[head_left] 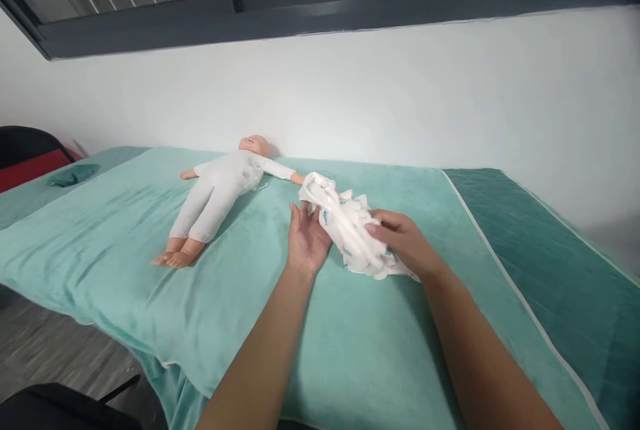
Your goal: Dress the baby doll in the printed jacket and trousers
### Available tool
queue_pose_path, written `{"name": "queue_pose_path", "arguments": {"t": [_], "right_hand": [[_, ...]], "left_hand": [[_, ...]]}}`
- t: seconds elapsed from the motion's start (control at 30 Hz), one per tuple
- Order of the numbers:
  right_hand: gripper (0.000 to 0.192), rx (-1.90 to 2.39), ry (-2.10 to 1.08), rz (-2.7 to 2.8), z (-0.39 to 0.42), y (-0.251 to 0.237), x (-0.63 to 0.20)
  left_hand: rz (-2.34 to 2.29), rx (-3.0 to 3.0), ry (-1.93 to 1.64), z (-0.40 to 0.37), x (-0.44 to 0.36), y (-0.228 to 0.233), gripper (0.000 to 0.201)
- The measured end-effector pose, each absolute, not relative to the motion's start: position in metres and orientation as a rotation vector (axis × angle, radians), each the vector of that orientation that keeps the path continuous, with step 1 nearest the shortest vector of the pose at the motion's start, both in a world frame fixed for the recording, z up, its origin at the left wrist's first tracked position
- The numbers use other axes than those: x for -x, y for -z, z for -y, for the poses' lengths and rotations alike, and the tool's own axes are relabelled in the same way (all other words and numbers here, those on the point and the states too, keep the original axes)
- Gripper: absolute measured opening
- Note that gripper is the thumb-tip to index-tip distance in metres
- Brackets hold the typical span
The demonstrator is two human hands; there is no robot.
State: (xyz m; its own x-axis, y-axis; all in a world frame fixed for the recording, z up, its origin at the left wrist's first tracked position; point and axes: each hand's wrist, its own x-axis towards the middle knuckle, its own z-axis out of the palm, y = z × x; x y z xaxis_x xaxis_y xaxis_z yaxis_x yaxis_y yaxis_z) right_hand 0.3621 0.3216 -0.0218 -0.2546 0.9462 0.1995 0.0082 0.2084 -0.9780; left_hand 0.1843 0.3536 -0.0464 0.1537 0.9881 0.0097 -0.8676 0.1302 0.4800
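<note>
Hands: left hand [306, 238] open, flat beside white printed cloth [350, 230]; right hand [403, 241] gripping it. Baby doll [220, 190] supine nearby on teal blanket [125, 250].

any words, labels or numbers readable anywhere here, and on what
None can be read.
The white cloth between the left hand and the right hand carries small teal marks, too blurred to tell whether they are print or letters.
The doll, the teal blanket and the wall show no text.
</note>
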Motion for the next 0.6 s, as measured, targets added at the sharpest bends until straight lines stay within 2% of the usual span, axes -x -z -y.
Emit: {"name": "queue_pose_path", "arguments": {"t": [0.13,0.27,0.33,0.43,0.5,0.6], "right_hand": [[0.030,1.106,-1.210,1.827,-0.322,0.029,-0.337],[0.025,1.207,-1.023,1.914,-0.322,0.035,-0.324],[0.021,1.187,-0.819,1.898,-0.321,0.035,-0.324],[0.050,1.133,-0.383,1.827,-0.322,0.034,-0.327],[0.056,1.136,-0.245,1.863,-0.324,0.035,-0.329],[0.031,1.152,-0.242,1.943,-0.326,0.036,-0.331]], "left_hand": [[-0.418,-0.406,-1.207,-0.347,-0.186,0.044,0.048],[-0.465,-0.428,-1.148,-0.343,-0.184,0.045,0.037],[-0.471,-0.440,-1.172,-0.344,-0.183,0.045,0.036],[-0.436,-0.431,-1.180,-0.346,-0.181,0.046,0.041],[-0.416,-0.432,-1.154,-0.348,-0.180,0.045,0.045],[-0.413,-0.439,-1.135,-0.350,-0.181,0.046,0.046]]}}
